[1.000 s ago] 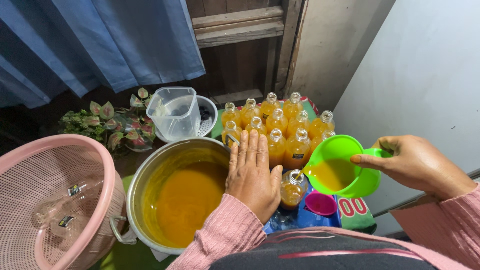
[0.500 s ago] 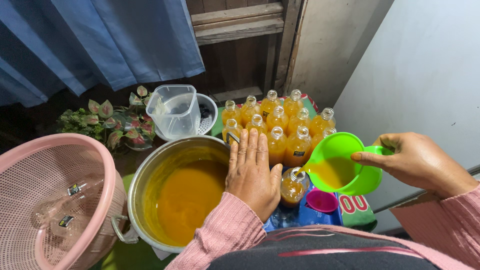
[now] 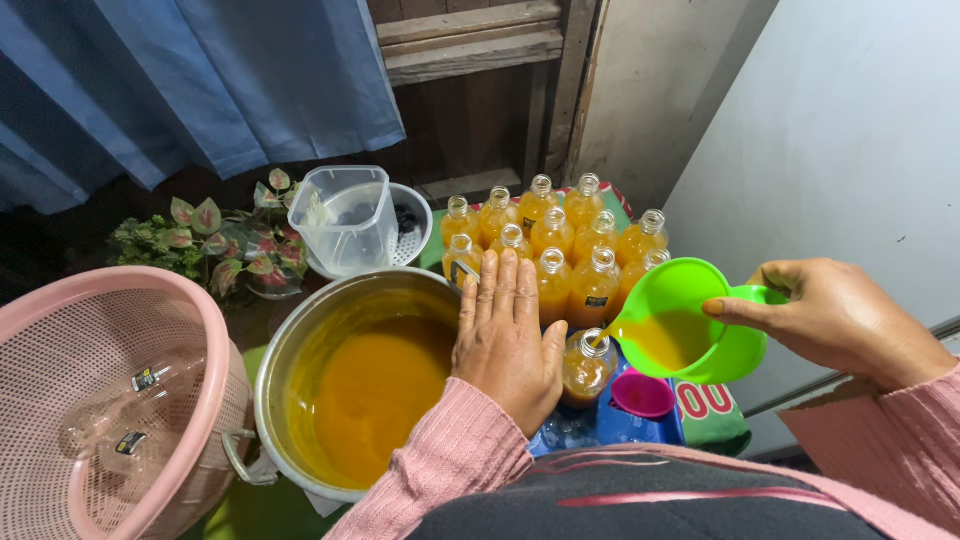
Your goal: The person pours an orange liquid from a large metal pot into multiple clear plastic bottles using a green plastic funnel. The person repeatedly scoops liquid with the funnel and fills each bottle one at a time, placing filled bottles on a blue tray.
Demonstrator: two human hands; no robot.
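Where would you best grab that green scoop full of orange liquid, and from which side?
By its short handle on the right, as the right hand does. The green scoop tips its spout left toward the bottle, so that side must stay free.

Low surface, mostly hidden, is showing only as a green patch [image 3: 262, 512] under the pot. Sitting on it: a big metal pot [image 3: 300, 340] of orange liquid, a pink mesh basket [image 3: 190, 340] touching the pot's left side, a cluster of filled orange bottles [image 3: 552, 240] behind the pot, a clear plastic jug [image 3: 350, 215] in a white bowl [image 3: 418, 215], leafy plants [image 3: 215, 240] at back left. A small pink cup [image 3: 643, 395] is standing on a blue piece [image 3: 615, 425] at right.
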